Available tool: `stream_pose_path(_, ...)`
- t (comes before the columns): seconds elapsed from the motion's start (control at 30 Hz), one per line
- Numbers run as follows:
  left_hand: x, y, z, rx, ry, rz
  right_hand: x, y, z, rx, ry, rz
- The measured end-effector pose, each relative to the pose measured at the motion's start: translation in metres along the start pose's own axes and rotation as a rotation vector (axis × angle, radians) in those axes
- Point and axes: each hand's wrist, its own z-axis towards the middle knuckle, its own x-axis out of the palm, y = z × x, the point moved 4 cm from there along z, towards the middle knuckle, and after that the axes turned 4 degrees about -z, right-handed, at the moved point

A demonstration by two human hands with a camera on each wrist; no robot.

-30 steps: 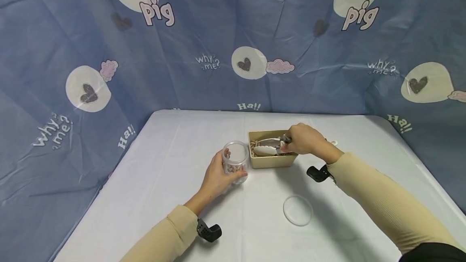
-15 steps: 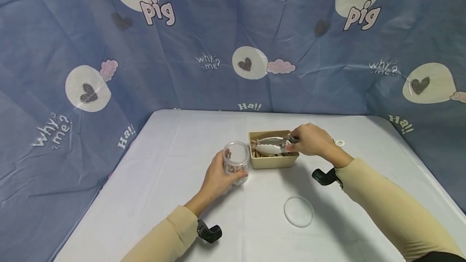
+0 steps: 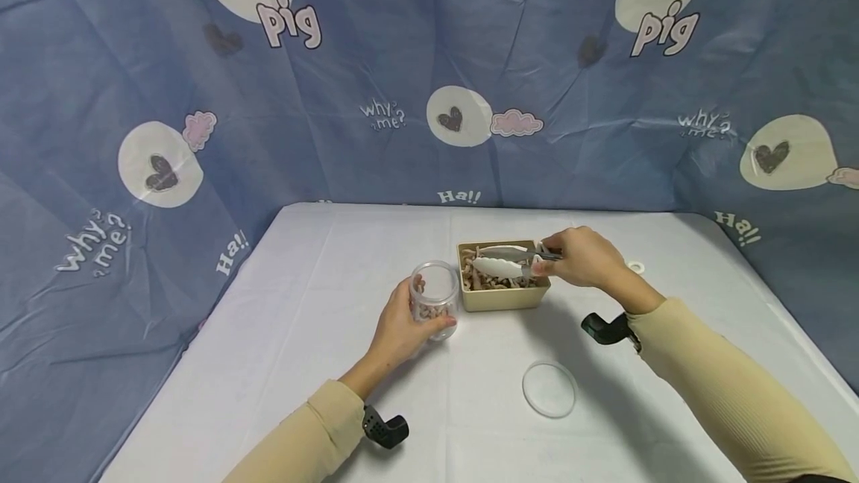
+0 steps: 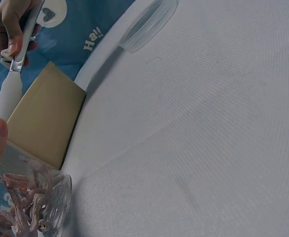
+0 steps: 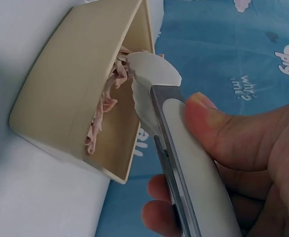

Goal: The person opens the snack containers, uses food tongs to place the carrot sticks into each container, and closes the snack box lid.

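Observation:
In the head view a clear jar (image 3: 436, 285) with brownish strips low inside stands on the table, and my left hand (image 3: 397, 326) grips its side. Right beside it is a beige box (image 3: 499, 300) holding more of the dried strips (image 5: 101, 111). My right hand (image 3: 582, 258) holds white-tipped tongs (image 5: 196, 168) by their handles, thumb on one side and fingers on the other. The tong tips (image 5: 154, 69) are at the box's opening, among or just above the strips; whether they pinch any, I cannot tell.
A clear ring-shaped lid (image 3: 549, 390) lies on the white table (image 3: 335, 274) in front of the box. A small white ring (image 3: 635, 267) lies behind my right wrist. Blue patterned cloth (image 3: 376, 162) hangs behind and beside the table.
My right hand and the tongs have moved right and slightly up, uncovering more of the strips in the box. My left hand and the jar have stayed in place.

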Motion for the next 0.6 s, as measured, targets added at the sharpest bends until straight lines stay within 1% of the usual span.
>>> stream_pose_path(0.23, 0.001, 0.002, 0.001, 0.005, -0.003, -0.003, -0.005, -0.001, -0.004, -0.01, -0.033, 0.014)
stream_pose_path(0.6, 0.0, -0.001, 0.0, 0.004, -0.004, -0.006, -0.014, -0.005, -0.011, -0.013, -0.081, 0.012)
